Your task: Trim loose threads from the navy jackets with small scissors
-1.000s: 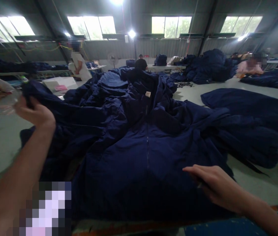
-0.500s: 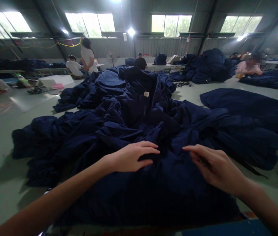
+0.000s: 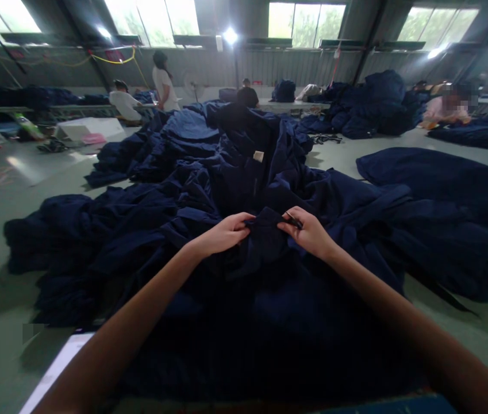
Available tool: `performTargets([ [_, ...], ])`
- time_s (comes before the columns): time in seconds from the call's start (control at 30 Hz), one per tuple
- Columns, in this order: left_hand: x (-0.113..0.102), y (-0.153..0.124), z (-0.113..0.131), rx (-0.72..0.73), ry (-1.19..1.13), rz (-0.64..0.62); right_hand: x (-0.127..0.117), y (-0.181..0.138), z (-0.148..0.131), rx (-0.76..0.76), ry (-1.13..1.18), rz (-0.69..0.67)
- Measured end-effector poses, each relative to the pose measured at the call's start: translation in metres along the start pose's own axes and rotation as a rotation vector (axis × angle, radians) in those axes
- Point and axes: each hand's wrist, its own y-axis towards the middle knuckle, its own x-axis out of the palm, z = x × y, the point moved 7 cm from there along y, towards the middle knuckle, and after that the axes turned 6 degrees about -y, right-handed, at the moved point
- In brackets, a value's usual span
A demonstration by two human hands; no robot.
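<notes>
- Left hand [image 3: 222, 234]: closed on a fold of navy cloth [image 3: 263, 244], atop a heap of navy garments [image 3: 149, 230] on the floor [image 3: 32, 178].
- Right hand [image 3: 308, 232]: pinching the same fold, small black snips [image 3: 294, 220] held in its fingers.
- Step: both hands working the raised fold.

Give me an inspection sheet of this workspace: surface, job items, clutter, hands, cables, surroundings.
Surface: pale smooth floor, blue edge along the near side.
Job items: heap of navy cloth with a small pale label; small dark tool, possibly snips.
Clutter: white boards with a pink item beside them; tangled dark straps.
Hands: left hand and right hand grip a raised navy fold; the right also holds the tool.
Cables: yellow cable on the far wall.
Surroundings: standing co-worker, pedestal fan, more navy piles.
</notes>
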Motion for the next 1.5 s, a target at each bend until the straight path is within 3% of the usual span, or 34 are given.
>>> performTargets([
  [0.13,-0.025,-0.033,0.029,0.130,-0.182,0.118,0.006,-0.009,-0.042,-0.077,0.201,-0.116],
  [0.2,-0.018,-0.041,0.040,0.162,-0.230,0.081,0.012,-0.016,-0.060,-0.109,0.281,-0.182],
  [0.3,0.002,-0.047,0.038,0.097,-0.203,-0.032,0.023,-0.026,-0.073,-0.127,0.363,-0.254],
  [0.5,0.028,-0.064,-0.002,-0.090,-0.268,-0.215,0.046,-0.047,-0.057,-0.004,0.452,-0.307],
  [0.67,0.035,-0.063,-0.031,-0.278,-0.512,-0.229,0.061,-0.052,-0.031,0.136,0.519,-0.353],
  [0.83,0.038,-0.052,-0.042,-0.398,-0.622,-0.281,0.066,-0.047,-0.015,0.296,0.651,-0.427],
  [1.03,0.038,-0.050,-0.040,-0.397,-0.657,-0.272,0.071,-0.049,-0.016,0.403,0.782,-0.471],
  [1.5,0.039,-0.055,-0.036,-0.289,-0.544,-0.279,0.071,-0.055,-0.022,0.341,0.902,-0.455],
])
